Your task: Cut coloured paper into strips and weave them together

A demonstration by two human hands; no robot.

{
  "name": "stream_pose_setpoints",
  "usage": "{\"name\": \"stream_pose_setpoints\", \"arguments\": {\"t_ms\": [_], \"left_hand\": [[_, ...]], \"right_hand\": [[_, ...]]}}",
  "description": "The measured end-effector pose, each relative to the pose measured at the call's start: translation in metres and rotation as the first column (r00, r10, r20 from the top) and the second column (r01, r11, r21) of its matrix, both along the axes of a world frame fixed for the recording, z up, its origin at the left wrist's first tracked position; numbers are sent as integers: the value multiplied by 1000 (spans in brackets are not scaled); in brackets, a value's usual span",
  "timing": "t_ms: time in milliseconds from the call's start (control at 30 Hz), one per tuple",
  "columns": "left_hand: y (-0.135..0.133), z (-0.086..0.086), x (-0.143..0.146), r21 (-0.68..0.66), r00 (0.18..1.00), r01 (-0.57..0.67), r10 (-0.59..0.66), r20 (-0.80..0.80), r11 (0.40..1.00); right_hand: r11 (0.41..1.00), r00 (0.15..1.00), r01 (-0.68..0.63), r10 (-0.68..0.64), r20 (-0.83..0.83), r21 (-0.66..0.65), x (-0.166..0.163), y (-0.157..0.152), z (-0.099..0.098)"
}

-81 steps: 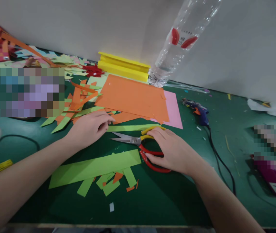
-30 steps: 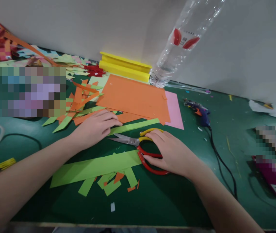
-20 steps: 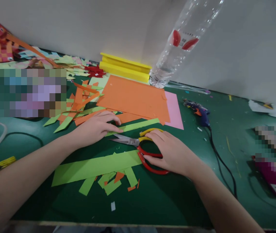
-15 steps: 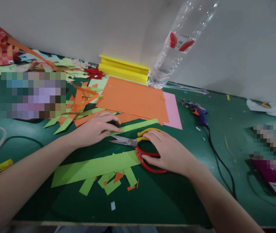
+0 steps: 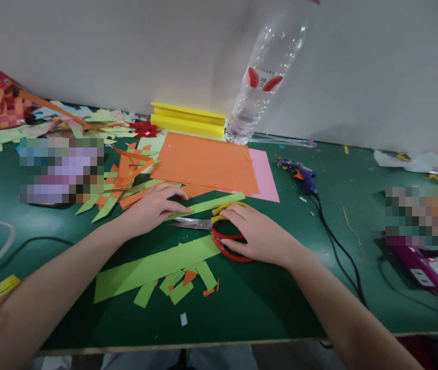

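My left hand [image 5: 153, 208] rests at the left end of a narrow light green paper strip [image 5: 219, 202], its thumb on the strip and its fingers curled. My right hand [image 5: 255, 234] is closed around the scissors [image 5: 199, 224], which have red and yellow handles. Their blades point left, just below the narrow strip, and look nearly together. Closer to me lies a wider green paper strip [image 5: 157, 264], its right end by the red handle. Small green and orange paper scraps [image 5: 182, 288] are scattered below it. Orange paper sheets [image 5: 207, 162] lie beyond my hands.
A pink sheet [image 5: 267, 174] sticks out under the orange. Behind stand a clear plastic bottle [image 5: 261, 82] and a folded yellow paper piece [image 5: 188, 121]. Cut strips [image 5: 120, 174] pile up at left. To the right are a blue glue gun [image 5: 301, 174] with its cord and a magenta power strip [image 5: 422, 264].
The scissor blades have drawn closer together. Both hands stay by the same narrow strip, while the whole view has shifted slightly.
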State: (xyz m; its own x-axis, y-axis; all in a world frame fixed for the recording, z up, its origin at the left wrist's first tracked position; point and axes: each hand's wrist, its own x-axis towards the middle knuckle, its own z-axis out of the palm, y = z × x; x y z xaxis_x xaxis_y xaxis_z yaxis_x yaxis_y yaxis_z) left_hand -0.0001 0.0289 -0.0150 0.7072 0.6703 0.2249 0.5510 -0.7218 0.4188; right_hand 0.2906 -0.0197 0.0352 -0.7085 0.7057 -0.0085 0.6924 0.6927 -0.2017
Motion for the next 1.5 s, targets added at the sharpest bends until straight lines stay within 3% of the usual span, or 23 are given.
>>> {"name": "stream_pose_setpoints", "arguments": {"t_ms": [433,633,767,967,1167,1300,1500], "left_hand": [[0,3,2,13,999,6,-7,46,1000],[0,5,3,34,988,-88,83,128,996],[0,7,5,124,954,-217,183,237,968],[-4,15,4,96,843,-474,419,337,875],[-7,16,4,85,817,-506,445,367,858],[-8,15,6,104,831,-487,424,360,867],[-9,12,5,212,867,-439,350,356,873]], "right_hand": [[995,995,-94,96,-39,41,-15,-2,-4],[989,992,-115,119,-41,96,-1,1,4],[977,990,-8,37,-134,214,16,10,10],[892,915,303,-175,-363,335,45,36,12],[812,867,462,-329,-373,356,76,70,-2],[849,879,424,-302,-369,316,90,85,-13],[878,941,316,-241,-238,360,96,97,-20]]}}
